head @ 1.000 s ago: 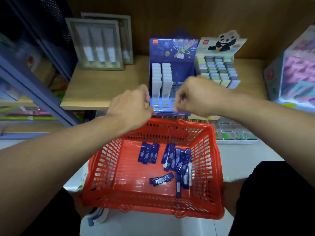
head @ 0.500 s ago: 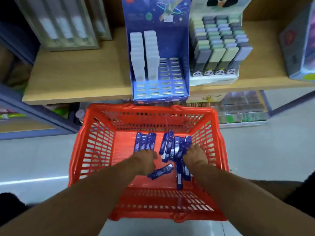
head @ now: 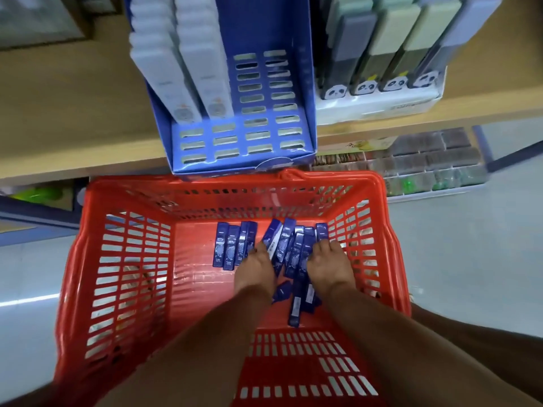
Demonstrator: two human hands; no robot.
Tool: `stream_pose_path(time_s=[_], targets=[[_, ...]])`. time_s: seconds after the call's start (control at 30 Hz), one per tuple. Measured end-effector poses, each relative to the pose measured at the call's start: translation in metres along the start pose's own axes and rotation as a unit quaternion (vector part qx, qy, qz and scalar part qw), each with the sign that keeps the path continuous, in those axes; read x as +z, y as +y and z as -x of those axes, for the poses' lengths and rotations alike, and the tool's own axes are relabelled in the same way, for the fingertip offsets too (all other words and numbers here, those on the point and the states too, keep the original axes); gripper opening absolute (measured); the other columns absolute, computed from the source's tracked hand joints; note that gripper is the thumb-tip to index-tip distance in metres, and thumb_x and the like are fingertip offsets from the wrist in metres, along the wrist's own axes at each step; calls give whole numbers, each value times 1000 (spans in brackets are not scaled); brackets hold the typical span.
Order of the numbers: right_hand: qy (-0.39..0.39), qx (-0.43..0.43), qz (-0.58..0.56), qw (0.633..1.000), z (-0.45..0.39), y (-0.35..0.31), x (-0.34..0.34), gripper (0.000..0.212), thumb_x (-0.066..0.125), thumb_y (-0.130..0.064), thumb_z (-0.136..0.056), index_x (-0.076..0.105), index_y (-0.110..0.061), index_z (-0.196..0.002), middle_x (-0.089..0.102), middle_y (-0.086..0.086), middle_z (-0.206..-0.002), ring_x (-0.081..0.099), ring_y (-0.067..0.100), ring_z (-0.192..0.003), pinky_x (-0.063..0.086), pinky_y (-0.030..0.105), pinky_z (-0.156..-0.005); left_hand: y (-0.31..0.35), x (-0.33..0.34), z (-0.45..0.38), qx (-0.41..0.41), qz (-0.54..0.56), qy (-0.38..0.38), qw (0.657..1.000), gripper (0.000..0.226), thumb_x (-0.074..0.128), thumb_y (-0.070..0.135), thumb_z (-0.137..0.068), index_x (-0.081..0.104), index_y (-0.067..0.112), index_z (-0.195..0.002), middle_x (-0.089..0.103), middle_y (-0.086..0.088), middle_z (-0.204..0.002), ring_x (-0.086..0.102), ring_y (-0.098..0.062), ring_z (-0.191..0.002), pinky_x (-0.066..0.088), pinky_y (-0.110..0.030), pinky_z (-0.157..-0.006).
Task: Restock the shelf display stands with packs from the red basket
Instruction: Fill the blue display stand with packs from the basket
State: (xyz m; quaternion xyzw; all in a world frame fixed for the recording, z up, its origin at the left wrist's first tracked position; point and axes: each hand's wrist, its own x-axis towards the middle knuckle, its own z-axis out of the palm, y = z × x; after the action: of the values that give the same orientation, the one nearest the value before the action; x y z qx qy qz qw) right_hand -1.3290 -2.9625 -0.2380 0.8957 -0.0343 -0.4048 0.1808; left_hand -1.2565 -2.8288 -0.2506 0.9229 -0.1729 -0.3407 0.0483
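While both hands down among the packs, grip not resolved: left hand (head: 255,267) resting on the left edge of the loose heap, right hand (head: 329,264) on its right edge, fingertips buried in packs, so cannot tell whether closed on anything. Red basket (head: 132,259) just near of the wooden shelf (head: 73,118), holding two groups of dark blue packs: tidy row of about four (head: 232,246) at far centre of the floor, jumbled heap (head: 293,251) to its right, a few strays trailing near (head: 295,306).

Handling, judged: slim, long, flat packs; probably light and stiff enough to lift by the long edges. Glossy wrap, likely slippery when stacked, so pinch across the narrow width near mid-length, one or few at a time. Nothing fragile apparent.

Blue display stand (head: 244,136) on shelf, overhanging its near edge. Two left columns filled with pale packs (head: 188,69) at the far part; right columns and near rows showing open slots only. Neighbouring panda stand (head: 382,83) at right fully stocked with grey and green items. Restock well short of done, by the open slots.
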Motion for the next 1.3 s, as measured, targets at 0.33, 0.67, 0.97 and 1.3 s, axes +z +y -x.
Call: stream_pose_path(time_s=[0.33, 0.67, 0.97, 1.3], targets=[[-3, -10, 44, 999, -1, 3, -1, 40, 67, -32, -90, 58, -16, -125, 59, 11, -123, 46, 32, -116, 35, 47, -104, 14, -10, -20, 69, -164, 22, 984, 37, 33, 0, -101, 45, 1, -137, 58, -16, -129, 64, -33, -111, 54, -42, -86], [-28, -68, -79, 994, 16, 24, -60, 24, 54, -8, -98, 64, -15, -119, 63, 3, -124, 60, 25, -113, 46, 38, -89, -37, -40, 1, 20, -52, -36, 998, 27, 50, 13, -98, 58, 4, -122, 65, -19, -120, 64, -34, -113, 51, -39, -92], [27, -167, -209, 963, 105, 69, -175, 24, 80, -28, -78, 63, -11, -83, 62, 6, -80, 56, 26, -76, 40, 30, -63, -58, -188, 89, 145, -74, -48, 986, 8, 63, 20, -85, 55, 20, -87, 71, -11, -100, 65, -32, -97, 43, -32, -70], [243, -125, -360, 892, 208, 156, -280, 21, 70, -34, -91, 67, -17, -79, 72, 0, -69, 66, 9, -58, 44, 22, -50, -58, -295, 182, 146, 285, -8, 947, 17, 60, -3, -94, 48, 9, -91, 68, -14, -76, 74, -17, -74, 56, -25, -55]])
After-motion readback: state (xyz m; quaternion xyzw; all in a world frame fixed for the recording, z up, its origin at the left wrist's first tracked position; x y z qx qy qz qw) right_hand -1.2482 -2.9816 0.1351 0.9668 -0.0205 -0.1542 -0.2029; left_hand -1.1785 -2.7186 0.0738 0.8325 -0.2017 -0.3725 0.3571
